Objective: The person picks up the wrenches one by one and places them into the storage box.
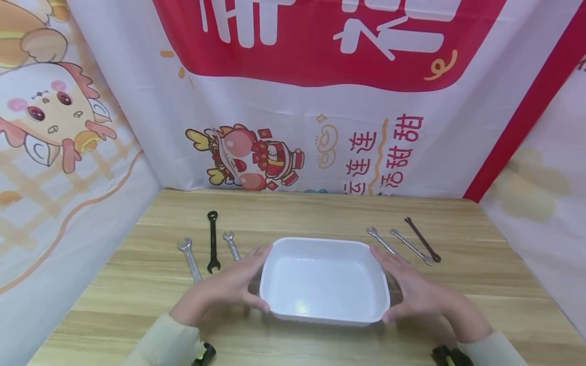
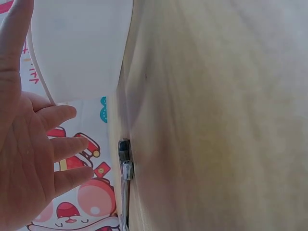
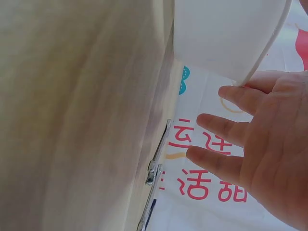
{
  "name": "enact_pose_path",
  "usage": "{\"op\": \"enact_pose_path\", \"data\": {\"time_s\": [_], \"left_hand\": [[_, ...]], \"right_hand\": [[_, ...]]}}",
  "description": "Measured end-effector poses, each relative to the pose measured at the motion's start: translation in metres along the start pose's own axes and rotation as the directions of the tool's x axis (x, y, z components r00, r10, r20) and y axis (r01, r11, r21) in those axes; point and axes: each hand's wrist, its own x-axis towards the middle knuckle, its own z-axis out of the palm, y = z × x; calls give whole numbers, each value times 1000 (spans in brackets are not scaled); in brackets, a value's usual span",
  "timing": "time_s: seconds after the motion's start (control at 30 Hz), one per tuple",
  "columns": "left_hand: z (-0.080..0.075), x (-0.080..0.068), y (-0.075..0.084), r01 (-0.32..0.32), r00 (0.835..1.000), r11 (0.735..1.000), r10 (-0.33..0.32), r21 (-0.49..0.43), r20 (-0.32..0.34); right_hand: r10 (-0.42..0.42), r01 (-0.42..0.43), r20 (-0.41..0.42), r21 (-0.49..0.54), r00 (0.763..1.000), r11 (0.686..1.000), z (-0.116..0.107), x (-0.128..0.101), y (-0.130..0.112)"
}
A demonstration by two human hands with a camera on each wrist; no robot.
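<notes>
- Tray (image 1: 323, 277) mid-desk (image 1: 137, 284), long axis 9-to-3
- Left hand (image 1: 229, 290) at 9, right hand (image 1: 414, 290) at 3, equally near
- Fingers (image 1: 256, 252) straight, pressed flat to the end walls, no curl
- Wrenches (image 1: 212, 241) at 10 and 2

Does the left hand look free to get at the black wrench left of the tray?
Probably yes: the left hand rests open against the white tray, and nothing lies between it and the black wrench.
</notes>
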Motion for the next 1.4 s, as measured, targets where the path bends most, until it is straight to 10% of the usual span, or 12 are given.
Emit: {"op": "enact_pose_path", "data": {"time_s": [0.63,1.13,1.4], "left_hand": [[-9,27,-13,-66,998,997,66,-48,-5],[-22,42,-23,61,998,997,-59,-55,36],[-29,47,-30,19,1000,997,-18,-78,21]], "right_hand": [[-37,32,28,138,999,990,-9,27,20],[57,-80,103,234,993,969,-20,54,25],[52,-82,121,256,991,963,-19,68,27]]}}
